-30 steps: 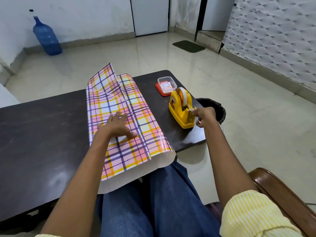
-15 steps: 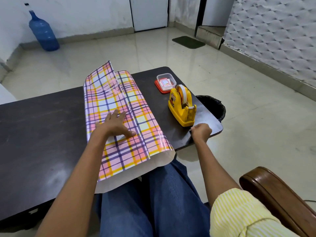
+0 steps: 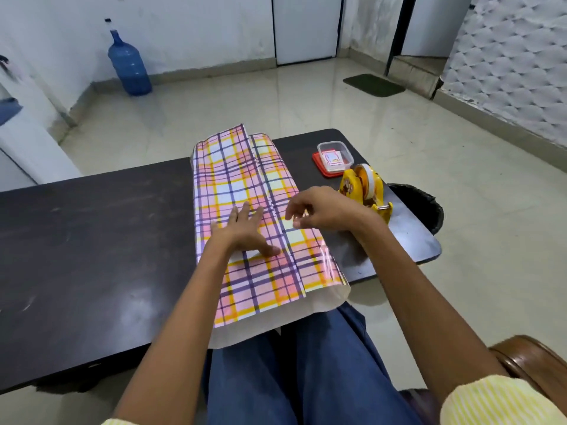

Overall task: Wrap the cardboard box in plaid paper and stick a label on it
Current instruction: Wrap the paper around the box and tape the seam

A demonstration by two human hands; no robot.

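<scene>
Plaid paper (image 3: 233, 179) is glossy w/ pink, yellow, purple and pale blue checks. It's folded over into a long flat parcel w/ one flap overlapping the other, and the seam runs right down the length. The box itself is hidden under it, can't see any cardboard. Long axis goes from the near edge of the dark worktop (image 3: 92, 240) toward the far edge, far end leaning a bit left. Near end hangs off the worktop over the person's lap, white underside showing. Left hand (image 3: 245, 231) lies flat on the paper just left of the seam, fingers spread straight. Right hand (image 3: 322, 210) is over the seam w/ fingers curled, thumb + forefinger close together, tbh can't tell if it's pinching anything. Yellow tape dispenser (image 3: 365, 191) sits just right of the paper.
</scene>
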